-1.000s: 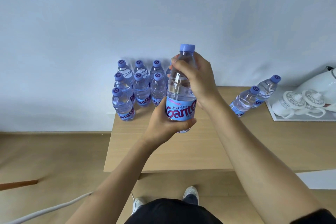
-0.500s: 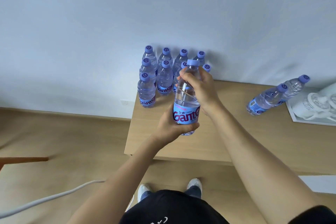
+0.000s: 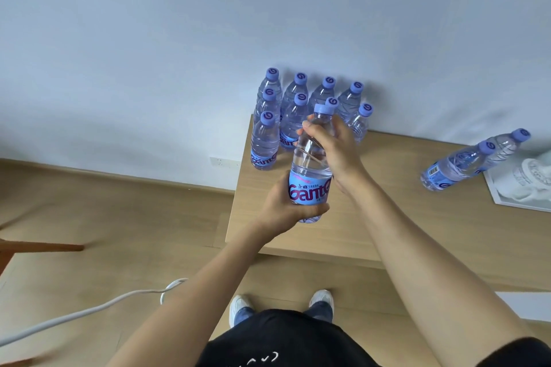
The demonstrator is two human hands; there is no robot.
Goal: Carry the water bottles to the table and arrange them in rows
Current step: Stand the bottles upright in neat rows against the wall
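Right-edge tray (image 3: 501, 198) and white items on it cut off. Held water bottle (image 3: 310, 167) clear, full, blue label and cap, upright above wooden table (image 3: 387, 217); left hand (image 3: 286, 205) grips base, right hand (image 3: 337, 146) grips neck. Bottle rows (image 3: 293, 116) partly hidden behind; two bottles (image 3: 465, 161) stand right.

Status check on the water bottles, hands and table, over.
Left hand grips held bottle at label; right hand at its shoulder. Rows stand at table's back corner. Nothing blocking.

A plain pale wall (image 3: 179, 24) meets a light wood floor (image 3: 104, 217), white cable (image 3: 89, 311) trailing.
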